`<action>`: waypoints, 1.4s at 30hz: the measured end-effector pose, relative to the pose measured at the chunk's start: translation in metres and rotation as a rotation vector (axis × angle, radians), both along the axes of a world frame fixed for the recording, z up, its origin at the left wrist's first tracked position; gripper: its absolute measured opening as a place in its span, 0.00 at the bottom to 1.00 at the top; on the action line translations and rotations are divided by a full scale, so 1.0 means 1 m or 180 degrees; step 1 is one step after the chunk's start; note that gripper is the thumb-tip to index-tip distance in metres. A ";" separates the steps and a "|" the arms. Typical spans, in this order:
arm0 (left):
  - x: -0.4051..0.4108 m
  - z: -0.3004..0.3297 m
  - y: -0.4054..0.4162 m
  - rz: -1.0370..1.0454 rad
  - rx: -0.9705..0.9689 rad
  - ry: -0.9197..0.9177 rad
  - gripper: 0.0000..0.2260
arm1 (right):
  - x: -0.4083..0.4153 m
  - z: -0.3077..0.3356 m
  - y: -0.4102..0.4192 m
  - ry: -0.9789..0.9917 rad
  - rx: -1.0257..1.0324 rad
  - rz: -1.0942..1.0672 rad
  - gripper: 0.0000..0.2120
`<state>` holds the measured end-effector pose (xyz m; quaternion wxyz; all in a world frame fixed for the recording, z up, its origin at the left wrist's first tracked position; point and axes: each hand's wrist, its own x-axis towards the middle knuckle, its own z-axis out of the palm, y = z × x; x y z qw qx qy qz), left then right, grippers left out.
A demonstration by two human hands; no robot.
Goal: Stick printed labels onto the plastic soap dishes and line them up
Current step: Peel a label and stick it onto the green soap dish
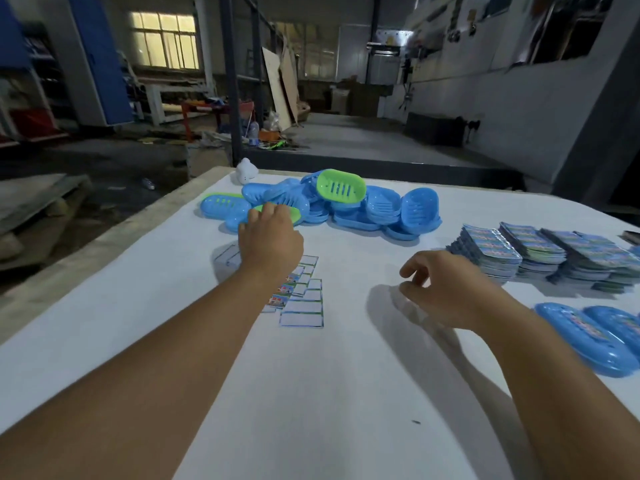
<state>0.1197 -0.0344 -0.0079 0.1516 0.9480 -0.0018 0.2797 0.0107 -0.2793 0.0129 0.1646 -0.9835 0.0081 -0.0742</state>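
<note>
A heap of blue and green plastic soap dishes [346, 206] lies at the far middle of the white table [329, 393]. My left hand [270, 239] reaches to the heap's near edge, its fingers on a green and blue dish [294, 214]; the grip itself is hidden behind the hand. A label sheet [304, 299], partly peeled, lies just below that hand. My right hand [446, 292] hovers over bare table with fingers loosely curled and nothing in it. Two labelled blue dishes [588, 334] lie at the right edge.
Stacks of printed label sheets [540, 254] stand at the right, behind the labelled dishes. A small white object [246, 170] sits at the table's far edge. Beyond the table is a dim workshop floor with boards and clutter.
</note>
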 end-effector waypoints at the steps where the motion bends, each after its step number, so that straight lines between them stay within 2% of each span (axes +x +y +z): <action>1: 0.007 0.000 0.006 0.0102 0.0230 0.0073 0.16 | 0.000 0.000 0.000 -0.0009 0.0015 -0.0001 0.09; 6: 0.030 0.001 0.024 0.0137 0.0801 0.0112 0.13 | 0.002 0.001 -0.003 -0.0080 0.0140 0.0013 0.06; 10: 0.027 0.001 0.025 -0.0073 0.0282 -0.0220 0.11 | 0.003 0.000 -0.002 -0.0114 0.0109 0.0023 0.08; 14: 0.005 0.014 0.016 -0.0596 -0.0798 -0.0661 0.10 | 0.002 -0.001 0.003 -0.0321 0.0112 0.0025 0.13; 16: -0.013 0.025 0.006 -0.0899 -0.1562 -0.0686 0.08 | 0.002 -0.003 0.008 -0.0543 0.0274 0.0104 0.19; 18: -0.031 0.032 -0.011 -0.1137 -0.2587 -0.0349 0.07 | 0.002 -0.005 0.014 -0.0727 0.0628 0.0259 0.27; 20: -0.049 0.032 -0.029 -0.1263 -0.3676 0.0240 0.06 | 0.001 -0.006 0.018 -0.0826 0.0967 0.0406 0.36; 23: -0.073 0.026 -0.043 -0.1611 -0.5104 0.1200 0.07 | -0.001 -0.007 0.024 -0.0759 0.1305 0.0540 0.42; 25: -0.081 0.022 -0.044 -0.1726 -0.5448 0.1579 0.07 | -0.001 -0.007 0.025 -0.0772 0.1395 0.0606 0.39; 27: -0.086 0.021 -0.043 -0.1753 -0.5473 0.1716 0.07 | 0.000 -0.008 0.026 -0.0817 0.1308 0.0582 0.33; 29: -0.087 0.021 -0.040 -0.1651 -0.5162 0.1772 0.09 | 0.001 -0.009 0.024 -0.0808 0.1183 0.0517 0.31; 30: -0.087 0.021 -0.037 -0.1540 -0.4742 0.1753 0.11 | 0.002 -0.009 0.022 -0.0758 0.1097 0.0486 0.31; 31: -0.086 0.020 -0.031 -0.1367 -0.4010 0.1656 0.14 | 0.003 -0.009 0.019 -0.0667 0.0990 0.0456 0.32; 33: -0.081 0.016 -0.015 -0.0811 -0.1875 0.1237 0.17 | 0.003 -0.008 0.015 -0.0416 0.0733 0.0403 0.32; 34: -0.080 0.016 -0.008 -0.0458 -0.0851 0.1035 0.15 | 0.002 -0.008 0.014 -0.0309 0.0603 0.0383 0.32; 35: -0.081 0.017 -0.002 -0.0173 -0.0153 0.0958 0.14 | 0.001 -0.008 0.013 -0.0224 0.0489 0.0372 0.32; 36: -0.082 0.018 0.003 0.0013 0.0242 0.1019 0.13 | 0.001 -0.009 0.012 -0.0153 0.0406 0.0369 0.31; 38: -0.082 0.019 0.010 0.0159 0.0646 0.1332 0.16 | 0.000 -0.010 0.013 -0.0031 0.0343 0.0355 0.31; 40: -0.082 0.020 0.013 0.0166 0.0849 0.1485 0.15 | 0.001 -0.011 0.014 0.0053 0.0329 0.0319 0.31; 42: -0.081 0.020 0.016 0.0147 0.0774 0.1540 0.15 | 0.000 -0.011 0.014 0.0083 0.0273 0.0326 0.31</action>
